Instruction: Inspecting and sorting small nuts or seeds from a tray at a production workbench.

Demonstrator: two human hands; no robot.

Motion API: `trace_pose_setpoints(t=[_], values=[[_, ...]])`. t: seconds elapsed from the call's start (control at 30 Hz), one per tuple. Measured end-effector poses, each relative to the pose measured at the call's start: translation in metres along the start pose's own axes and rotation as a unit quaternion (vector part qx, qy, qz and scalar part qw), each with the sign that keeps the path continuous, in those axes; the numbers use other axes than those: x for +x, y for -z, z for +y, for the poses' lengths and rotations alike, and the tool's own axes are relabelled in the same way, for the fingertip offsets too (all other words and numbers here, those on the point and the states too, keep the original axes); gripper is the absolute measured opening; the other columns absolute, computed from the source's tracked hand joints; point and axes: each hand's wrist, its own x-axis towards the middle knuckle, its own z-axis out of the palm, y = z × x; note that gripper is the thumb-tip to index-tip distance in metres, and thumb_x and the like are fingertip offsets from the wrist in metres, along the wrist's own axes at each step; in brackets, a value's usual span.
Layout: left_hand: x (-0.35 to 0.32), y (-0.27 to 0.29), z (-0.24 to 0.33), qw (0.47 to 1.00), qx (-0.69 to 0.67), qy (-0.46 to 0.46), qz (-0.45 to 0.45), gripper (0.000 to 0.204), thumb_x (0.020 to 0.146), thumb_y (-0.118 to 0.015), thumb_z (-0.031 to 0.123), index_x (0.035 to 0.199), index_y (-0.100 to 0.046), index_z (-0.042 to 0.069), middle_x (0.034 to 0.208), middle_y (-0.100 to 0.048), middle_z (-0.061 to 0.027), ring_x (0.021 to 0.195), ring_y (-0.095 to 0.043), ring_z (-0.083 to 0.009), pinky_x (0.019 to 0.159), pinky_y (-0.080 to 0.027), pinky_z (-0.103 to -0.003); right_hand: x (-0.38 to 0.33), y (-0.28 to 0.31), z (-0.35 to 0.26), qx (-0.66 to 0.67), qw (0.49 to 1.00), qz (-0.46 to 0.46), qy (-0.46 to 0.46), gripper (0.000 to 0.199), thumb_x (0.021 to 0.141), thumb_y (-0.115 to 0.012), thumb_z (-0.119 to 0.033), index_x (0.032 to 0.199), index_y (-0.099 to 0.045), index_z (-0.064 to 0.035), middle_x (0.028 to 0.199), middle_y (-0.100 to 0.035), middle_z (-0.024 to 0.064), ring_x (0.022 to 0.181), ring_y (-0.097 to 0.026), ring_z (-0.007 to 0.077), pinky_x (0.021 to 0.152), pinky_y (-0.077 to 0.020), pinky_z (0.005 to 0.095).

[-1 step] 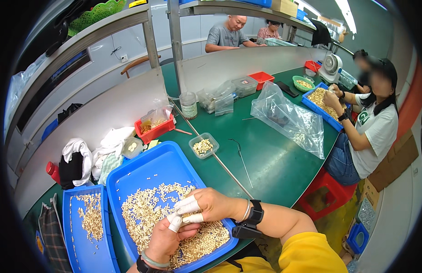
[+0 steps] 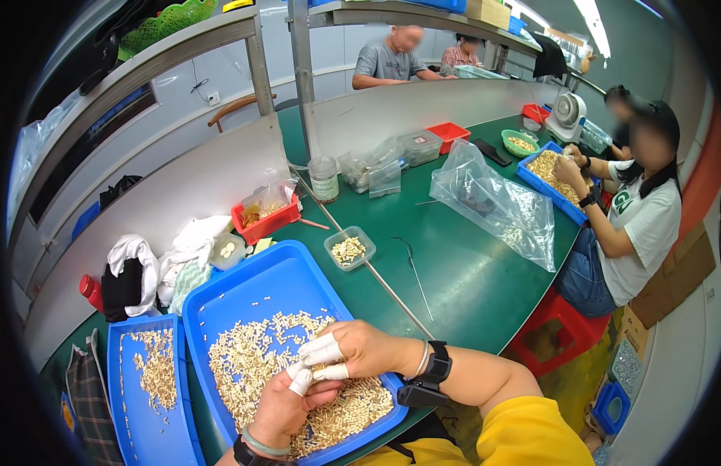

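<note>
My left hand (image 2: 287, 404) and my right hand (image 2: 362, 349) meet over the large blue tray (image 2: 248, 289). White finger covers wrap several fingertips, which are pinched together and touch those of the other hand. What sits between them is mostly hidden; a bit of gold colour shows there. Beneath the hands lies a thick spread of small gold-coloured metal cylinders (image 2: 244, 361). To the left, a narrower blue tray (image 2: 139, 423) holds a smaller heap of similar pieces (image 2: 156, 373). Beyond the large tray, a clear plastic tub (image 2: 350, 265) contains more of them.
A red bin (image 2: 265, 225), a lidded jar (image 2: 324, 180) and white cloths (image 2: 197, 242) stand along the divider. On the green table lie a thin bent rod (image 2: 414, 279) and a clear plastic bag (image 2: 492, 206). At right, a co-worker's hands are over another blue tray (image 2: 553, 196).
</note>
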Motion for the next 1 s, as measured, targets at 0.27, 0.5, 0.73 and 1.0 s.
trace_pose_setpoints(t=[0.27,0.5,0.73,1.0], values=[[-0.001,0.005,-0.003,0.995,-0.074,0.042,-0.056,0.028,0.086,-0.045,0.014,0.108,-0.047,-0.004,0.100,-0.056,-0.0165,0.089,-0.058,-0.0258,0.077,-0.050,-0.034,0.000,-0.004,-0.004,-0.049,0.998,-0.004,0.046,0.026,0.069,-0.065,-0.021,0.093,-0.063,-0.0116,0.096,-0.060,0.0052,0.088,-0.055,0.0253,0.075,-0.0461,0.0321],[0.001,0.005,-0.012,0.986,-0.150,0.034,-0.064,0.029,0.085,-0.049,0.015,0.107,-0.048,-0.004,0.099,-0.056,-0.0157,0.090,-0.057,-0.0251,0.079,-0.049,-0.036,-0.002,-0.004,-0.006,-0.053,0.997,-0.025,0.045,0.028,0.069,-0.066,-0.020,0.094,-0.062,-0.0082,0.099,-0.059,0.0057,0.089,-0.055,0.0251,0.075,-0.0463,0.0325],[0.002,0.012,-0.008,0.991,-0.067,0.063,-0.101,0.034,0.085,-0.048,0.018,0.112,-0.044,-0.002,0.105,-0.053,-0.0150,0.094,-0.055,-0.0262,0.080,-0.049,-0.034,0.000,-0.004,-0.003,-0.010,0.998,-0.023,0.056,0.027,0.068,-0.067,-0.015,0.093,-0.062,-0.0071,0.094,-0.061,0.0073,0.082,-0.059,0.0242,0.071,-0.0481,0.0309],[0.006,0.010,-0.006,0.989,-0.071,0.084,-0.097,0.024,0.084,-0.049,0.011,0.104,-0.052,-0.003,0.099,-0.057,-0.0130,0.090,-0.056,-0.0195,0.078,-0.048,-0.029,0.004,-0.002,-0.005,-0.008,0.997,-0.061,0.055,0.029,0.064,-0.069,-0.009,0.092,-0.062,-0.0071,0.093,-0.061,0.0087,0.079,-0.060,0.0244,0.067,-0.0490,0.0304]])
